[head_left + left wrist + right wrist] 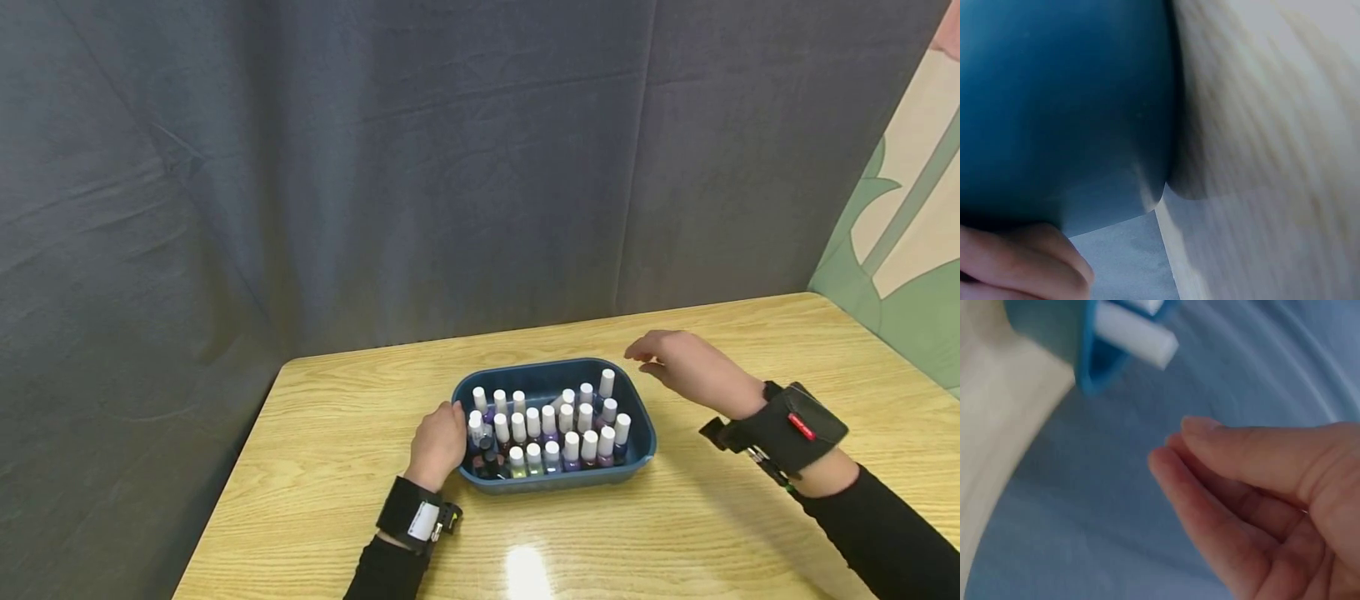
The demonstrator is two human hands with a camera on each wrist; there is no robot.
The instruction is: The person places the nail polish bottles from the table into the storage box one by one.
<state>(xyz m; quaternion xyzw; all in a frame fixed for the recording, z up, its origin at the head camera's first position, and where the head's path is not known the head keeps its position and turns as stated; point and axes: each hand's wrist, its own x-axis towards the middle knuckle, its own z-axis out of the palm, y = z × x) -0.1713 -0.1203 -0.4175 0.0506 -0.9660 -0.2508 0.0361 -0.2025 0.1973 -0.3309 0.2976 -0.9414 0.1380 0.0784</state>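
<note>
Blue plastic tray [637,454] of upright nail polish bottles [551,429], near the middle of the wooden table [315,433], long axis running left–right across the person's front. Left hand [437,444] rests against the tray's left end, fingers curled over its rim. Right hand [678,362] hovers just beyond the far right corner, fingers relaxed and empty, nearest the tall white-capped bottle [606,383] there. Hands apart, tray between them.
</note>
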